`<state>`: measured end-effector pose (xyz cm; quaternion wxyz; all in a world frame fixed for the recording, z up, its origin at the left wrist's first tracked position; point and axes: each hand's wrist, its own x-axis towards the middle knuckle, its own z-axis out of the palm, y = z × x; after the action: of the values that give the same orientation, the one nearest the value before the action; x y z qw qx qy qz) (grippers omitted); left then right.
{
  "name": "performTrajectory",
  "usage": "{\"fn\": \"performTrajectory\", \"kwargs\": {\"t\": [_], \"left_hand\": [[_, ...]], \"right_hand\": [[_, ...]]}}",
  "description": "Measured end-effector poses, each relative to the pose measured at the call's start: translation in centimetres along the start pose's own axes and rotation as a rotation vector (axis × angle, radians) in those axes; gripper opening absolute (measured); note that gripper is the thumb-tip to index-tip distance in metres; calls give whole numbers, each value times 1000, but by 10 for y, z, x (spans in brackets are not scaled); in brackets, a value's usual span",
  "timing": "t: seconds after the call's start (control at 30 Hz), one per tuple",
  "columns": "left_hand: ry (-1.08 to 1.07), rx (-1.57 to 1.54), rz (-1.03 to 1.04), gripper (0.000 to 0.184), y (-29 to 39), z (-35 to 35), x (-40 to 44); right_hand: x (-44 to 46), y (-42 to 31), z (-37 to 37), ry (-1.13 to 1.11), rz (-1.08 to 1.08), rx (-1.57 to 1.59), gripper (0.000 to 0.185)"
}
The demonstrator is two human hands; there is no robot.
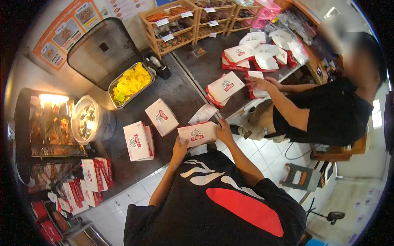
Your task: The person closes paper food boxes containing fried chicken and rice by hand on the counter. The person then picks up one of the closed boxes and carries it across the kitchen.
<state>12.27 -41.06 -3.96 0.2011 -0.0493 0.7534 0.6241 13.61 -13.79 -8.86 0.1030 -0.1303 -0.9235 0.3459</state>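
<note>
A closed white and red food box (pixel 201 132) is held at the counter's front edge, between my two hands. My left hand (pixel 180 148) grips its left end, thumb on top. At the box's right end my right hand (pixel 223 130) is closed on the corner. Just behind the box lies a paper receipt (pixel 204 115). To the left on the counter are a single closed food box (pixel 161 117) and a stack of food boxes (pixel 138 141).
A co-worker (pixel 320 110) at the right touches a food box (pixel 255 84) beside more stacked boxes (pixel 225 88). A tray of yellow food (pixel 130 86), a clear tub (pixel 92 121) and a lit display case (pixel 51 123) stand left. Wooden racks (pixel 176 26) line the back.
</note>
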Motion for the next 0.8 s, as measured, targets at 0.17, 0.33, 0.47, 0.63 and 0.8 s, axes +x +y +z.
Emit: {"fn": "performTrajectory", "kwargs": {"t": [0.17,0.33,0.47,0.63,0.8], "left_hand": [[6,121,-137,64,9,10,-1],[30,185,-230,62,7,20,-9],[-15,14,-36,58,-29,18,1],[49,-84,-239,40,13,17,-3],[57,-64,-303,43,-14,10,8]], "right_hand": [[-45,-31,8,-18,-25,147,57],[-22,-44,-10,-388,228,253,62],[0,-34,5,-176,129,276,65],[28,-52,-14,-250,238,307,70],[33,-68,-33,-316,250,100,69]]}}
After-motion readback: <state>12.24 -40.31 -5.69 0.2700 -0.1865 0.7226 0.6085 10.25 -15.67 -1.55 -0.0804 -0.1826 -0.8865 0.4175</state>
